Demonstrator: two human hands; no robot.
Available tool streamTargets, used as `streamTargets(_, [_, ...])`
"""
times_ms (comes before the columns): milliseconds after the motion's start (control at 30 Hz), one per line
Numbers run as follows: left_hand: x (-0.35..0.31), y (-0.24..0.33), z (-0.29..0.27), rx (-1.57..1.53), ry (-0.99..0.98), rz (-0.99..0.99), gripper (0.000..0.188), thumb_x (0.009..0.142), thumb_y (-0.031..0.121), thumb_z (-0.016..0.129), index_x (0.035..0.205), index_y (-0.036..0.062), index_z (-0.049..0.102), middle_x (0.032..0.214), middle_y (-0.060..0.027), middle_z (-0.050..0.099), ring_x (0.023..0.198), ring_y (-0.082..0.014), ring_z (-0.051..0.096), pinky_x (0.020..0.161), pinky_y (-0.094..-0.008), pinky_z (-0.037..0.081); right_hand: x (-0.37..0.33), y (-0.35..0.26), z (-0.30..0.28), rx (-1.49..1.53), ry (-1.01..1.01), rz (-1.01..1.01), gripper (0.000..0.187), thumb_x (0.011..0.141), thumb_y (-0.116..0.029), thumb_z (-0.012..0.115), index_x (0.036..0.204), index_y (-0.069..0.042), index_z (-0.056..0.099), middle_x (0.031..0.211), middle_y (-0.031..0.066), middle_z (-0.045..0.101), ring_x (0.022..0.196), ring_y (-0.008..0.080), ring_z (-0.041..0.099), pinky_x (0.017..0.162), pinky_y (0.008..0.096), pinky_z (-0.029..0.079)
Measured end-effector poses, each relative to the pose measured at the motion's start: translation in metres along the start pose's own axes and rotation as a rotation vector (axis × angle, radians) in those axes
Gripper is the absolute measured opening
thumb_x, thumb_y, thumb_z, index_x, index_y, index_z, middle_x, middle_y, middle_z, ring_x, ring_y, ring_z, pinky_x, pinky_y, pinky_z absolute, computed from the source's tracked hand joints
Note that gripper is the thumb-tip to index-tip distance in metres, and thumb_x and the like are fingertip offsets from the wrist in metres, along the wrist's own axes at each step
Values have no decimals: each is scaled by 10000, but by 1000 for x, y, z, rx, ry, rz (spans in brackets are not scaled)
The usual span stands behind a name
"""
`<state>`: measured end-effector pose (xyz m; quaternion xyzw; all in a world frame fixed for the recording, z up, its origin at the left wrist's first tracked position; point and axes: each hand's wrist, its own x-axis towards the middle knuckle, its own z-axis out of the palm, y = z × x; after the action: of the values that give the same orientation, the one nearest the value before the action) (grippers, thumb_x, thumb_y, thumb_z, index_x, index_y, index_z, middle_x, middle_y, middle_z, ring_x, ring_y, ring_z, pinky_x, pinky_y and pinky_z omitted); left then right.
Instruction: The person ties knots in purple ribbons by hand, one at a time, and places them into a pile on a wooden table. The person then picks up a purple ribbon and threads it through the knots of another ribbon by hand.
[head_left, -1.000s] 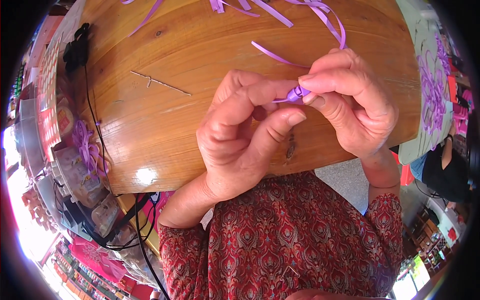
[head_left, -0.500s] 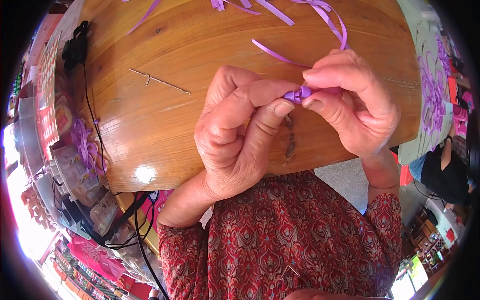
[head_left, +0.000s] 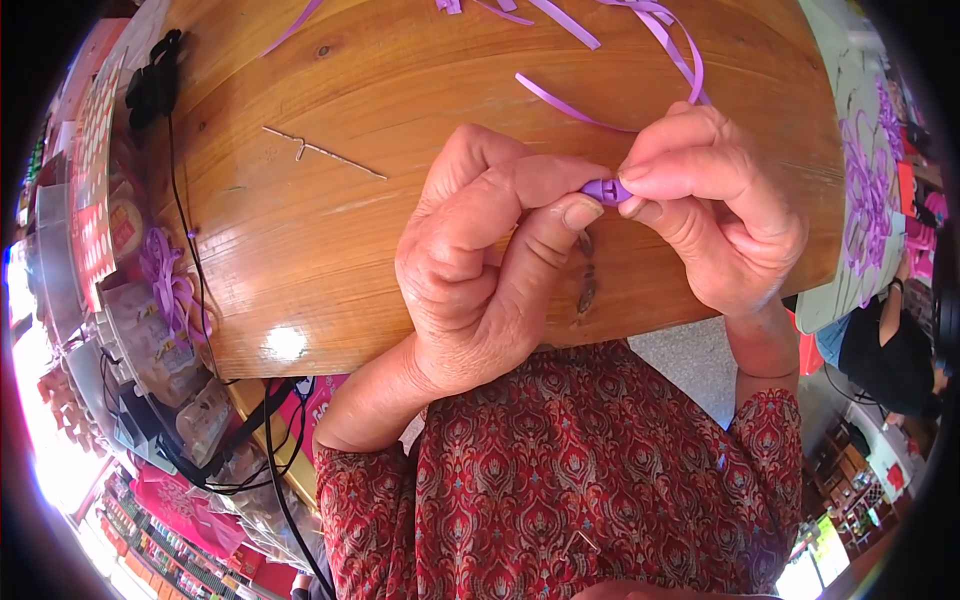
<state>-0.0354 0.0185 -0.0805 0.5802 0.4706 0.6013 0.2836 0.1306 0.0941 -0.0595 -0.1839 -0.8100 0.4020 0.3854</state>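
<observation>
Held out over the wooden table [head_left: 300, 230] is a small purple plastic clasp [head_left: 606, 191], pinched at both ends. My left hand [head_left: 475, 265] has its thumb and index finger closed on the left end. At the right end, the thumb and fingers of my right hand [head_left: 740, 220] are closed on it and partly hide it. The clasp's two parts look pressed together. A narrow purple ribbon [head_left: 560, 104] curves across the table and passes out of sight behind my right hand.
A thin metal rod with a side prong [head_left: 325, 153] lies on the table's left. Purple ribbon strips [head_left: 565, 22] lie at the far edge. A black cable [head_left: 180, 210] runs along the left. Purple straps [head_left: 868, 205] cover a pale surface at right, near another person's arm [head_left: 890, 312].
The gap between the clasp's two parts has closed. Both hands have shifted slightly right in the picture, and my right fingers now cover more of the clasp's end.
</observation>
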Motion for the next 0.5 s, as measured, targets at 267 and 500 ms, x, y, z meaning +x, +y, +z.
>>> streamTargets(267, [-1,3,-1,50,-15,4,165,735,-75,679,893,-28,657,759,-69,582,648,-151,497,574,-243,428,0,-1,-1,-75,-20,-54,146,762,13,685,894,2,625,846,125,614,719,186,574,615,274,443])
streamTargets(500, [-4,2,3,56,35,-17,158,727,-83,685,866,-21,645,745,-76,578,623,-150,513,540,-241,428,1,-2,-1,-129,-36,-73,129,766,9,682,880,2,622,834,124,614,717,187,576,626,276,453])
